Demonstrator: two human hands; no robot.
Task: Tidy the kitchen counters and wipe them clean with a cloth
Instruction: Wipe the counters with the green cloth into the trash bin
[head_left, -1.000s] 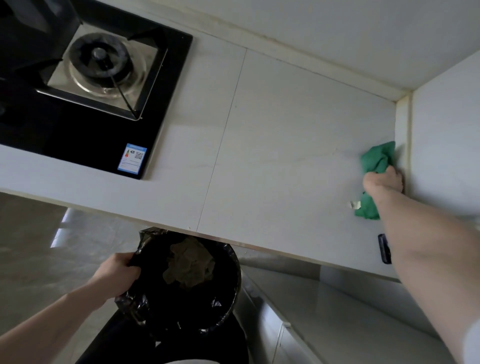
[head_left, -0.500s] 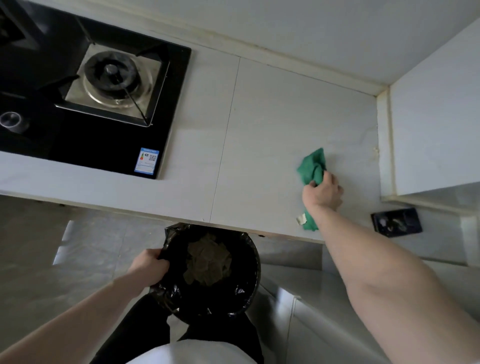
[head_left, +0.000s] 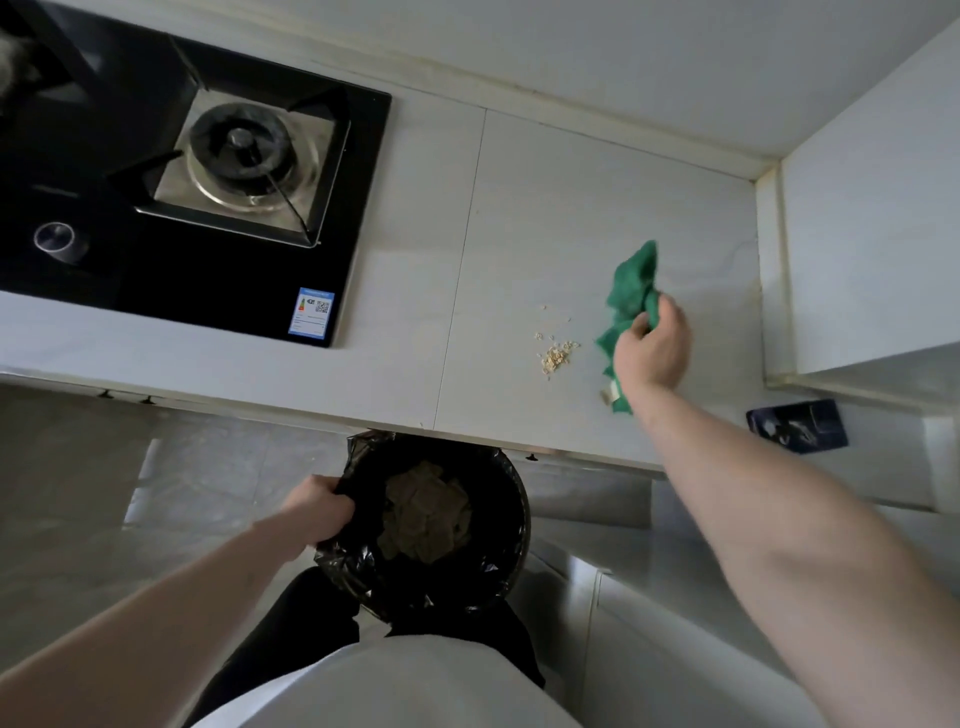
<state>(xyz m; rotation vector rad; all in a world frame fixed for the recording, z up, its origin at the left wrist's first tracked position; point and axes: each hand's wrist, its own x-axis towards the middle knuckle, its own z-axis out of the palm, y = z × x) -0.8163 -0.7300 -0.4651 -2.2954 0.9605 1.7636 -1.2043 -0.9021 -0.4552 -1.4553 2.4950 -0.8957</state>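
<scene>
My right hand (head_left: 652, 348) grips a crumpled green cloth (head_left: 631, 288) on the white counter (head_left: 363, 358), near its right end. A small pile of pale crumbs (head_left: 556, 356) lies on the counter just left of the cloth. Below the counter's front edge, my left hand (head_left: 319, 506) grips the rim of a round bin lined with a black bag (head_left: 498, 566). The bin holds brownish scraps and sits under the edge, left of and below the crumbs.
A black glass gas hob (head_left: 182, 208) with a burner and a knob fills the counter's left part. White walls close the counter at the back and the right (head_left: 857, 234). A dark socket plate (head_left: 797, 423) sits on the low wall at right.
My right hand has dragged the cloth from the right wall leftward across the counter. A pile of crumbs now shows beside the cloth. The bin stays held under the edge.
</scene>
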